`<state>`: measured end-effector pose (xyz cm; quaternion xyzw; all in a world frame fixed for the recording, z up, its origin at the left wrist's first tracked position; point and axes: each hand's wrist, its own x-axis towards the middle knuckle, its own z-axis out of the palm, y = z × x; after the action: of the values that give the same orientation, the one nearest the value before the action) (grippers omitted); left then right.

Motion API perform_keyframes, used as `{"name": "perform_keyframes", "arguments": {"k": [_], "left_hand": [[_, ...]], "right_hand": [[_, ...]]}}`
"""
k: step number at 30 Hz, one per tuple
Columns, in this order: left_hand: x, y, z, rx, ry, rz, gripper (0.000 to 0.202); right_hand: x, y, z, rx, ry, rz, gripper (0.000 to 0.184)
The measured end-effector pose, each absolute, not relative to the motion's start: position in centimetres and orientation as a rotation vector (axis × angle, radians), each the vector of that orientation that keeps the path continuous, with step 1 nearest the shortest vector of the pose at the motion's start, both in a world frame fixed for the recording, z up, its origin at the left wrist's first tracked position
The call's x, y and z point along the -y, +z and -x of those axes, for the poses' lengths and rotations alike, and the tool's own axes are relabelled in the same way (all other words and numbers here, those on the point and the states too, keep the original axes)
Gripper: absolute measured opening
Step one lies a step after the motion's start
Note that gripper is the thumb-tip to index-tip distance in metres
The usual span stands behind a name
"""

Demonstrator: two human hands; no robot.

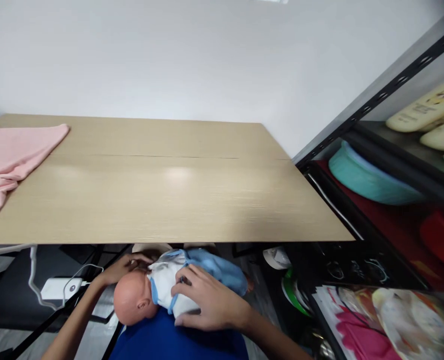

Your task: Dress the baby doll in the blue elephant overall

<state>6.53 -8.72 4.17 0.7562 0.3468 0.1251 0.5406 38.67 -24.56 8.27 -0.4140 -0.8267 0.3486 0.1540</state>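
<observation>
A baby doll (131,295) lies on its side across the lap, its bald head to the left. It wears a white top with blue trim and blue bottoms. My right hand (206,300) is curved over the doll's torso, thumb on the near side and fingers across the white cloth. At the far side of the doll's head is my left hand (124,267), its visible fingers stretched out towards the doll's neck. Part of that hand is hidden behind the head, so its exact contact cannot be seen.
A wooden table (176,200) stands ahead, with a pink cloth (15,160) at its left end. A white power bank (62,289) with cables lies at lower left. On the right, a shelf holds a teal basin (372,177) and bottles (428,105), above a pink item (364,337).
</observation>
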Motion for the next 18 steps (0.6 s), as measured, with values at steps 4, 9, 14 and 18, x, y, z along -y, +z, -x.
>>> {"name": "perform_keyframes", "arguments": {"k": [4,9,14,18], "left_hand": [[9.6,4.4,-5.7,-0.760,0.200,-1.802,0.046],[13.9,7.3,-9.9,-0.452,0.185,-1.996,0.073],[14.9,6.3,-11.1,-0.537,0.190,-2.195,0.057],[13.9,5.0,-9.6,-0.594,0.182,-2.227,0.053]], "right_hand": [[23.7,8.0,-38.2,2.483,0.892,1.057,0.034],[23.0,8.1,-38.2,2.648,0.658,0.887,0.028],[23.8,7.7,-39.0,2.684,0.530,1.015,0.033],[25.8,7.7,-40.6,2.644,0.586,1.137,0.028]]}}
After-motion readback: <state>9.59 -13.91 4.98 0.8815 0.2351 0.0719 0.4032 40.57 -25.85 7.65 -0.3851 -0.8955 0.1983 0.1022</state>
